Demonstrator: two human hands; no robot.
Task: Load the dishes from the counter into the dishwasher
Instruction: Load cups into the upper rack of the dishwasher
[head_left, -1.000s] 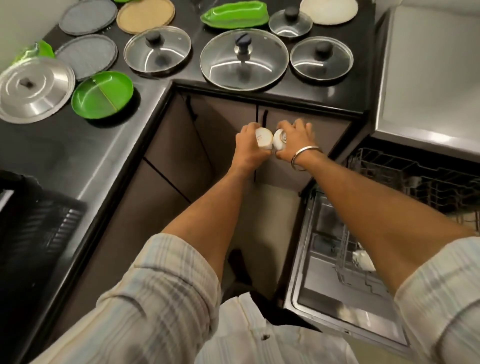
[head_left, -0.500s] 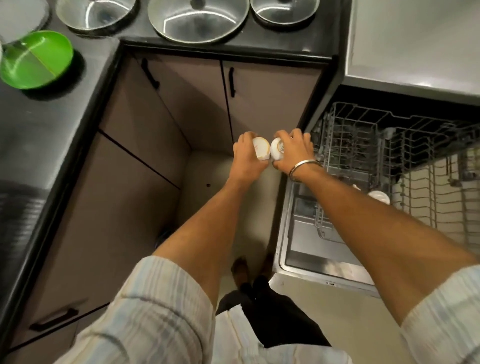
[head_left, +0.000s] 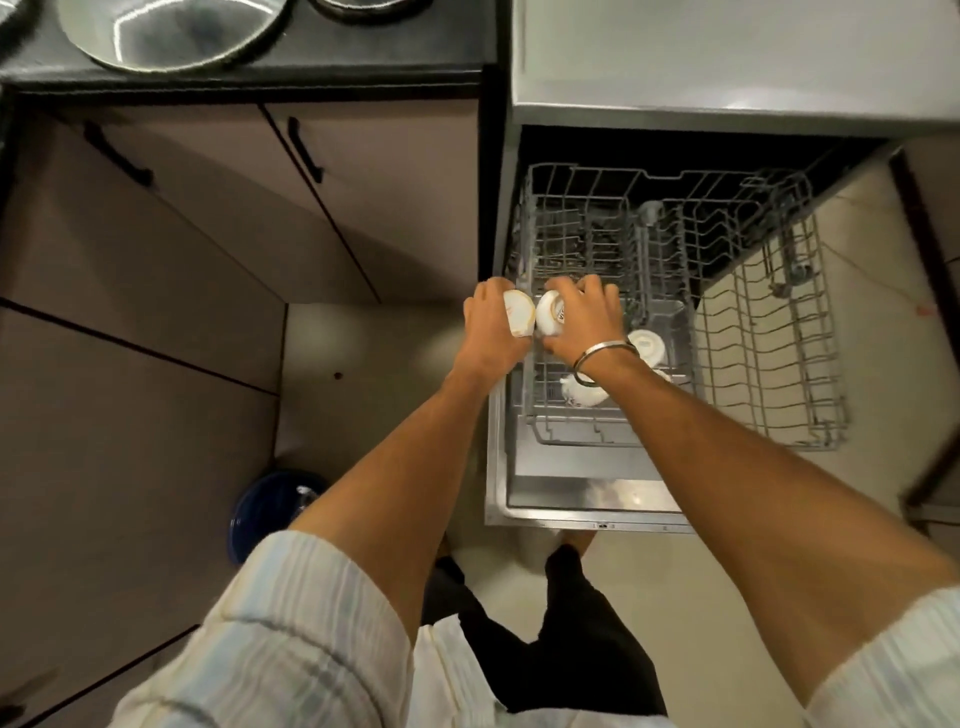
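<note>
Hands meet at the left front corner of the pulled-out upper rack (head_left: 810, 415), above its wire rim. Left hand (head_left: 491, 332) has fingers curled round a small white cup (head_left: 519, 313), gold-edged rim turned toward the camera. Right hand (head_left: 582, 325) grips a second white cup (head_left: 551, 313) the same way; the two cups touch side by side. A metal bangle (head_left: 605, 358) sits on the right wrist.

Room for moving: the rack's right half and far rows of tines stand open. Its left edge runs just beside the dark cabinet end panel (head_left: 491, 182). The dishwasher door (head_left: 587, 499) lies folded down below the rack, its front lip near the person's feet.

Already in the rack: one white cup (head_left: 647, 345) upside down just right of the right wrist, another (head_left: 579, 395) partly hidden under that wrist. Both lie in the near left section, close to where the hands hover.

Around: brown cabinet doors with black handles (head_left: 304, 148) to the left; dark counter (head_left: 363, 41) above them with a round steel lid (head_left: 171, 31) cut off by the frame; a blue round object (head_left: 270, 506) on the floor beside the left forearm.

Writing: dark print on the cup in the right hand and on the cups in the rack, too blurred to read.
</note>
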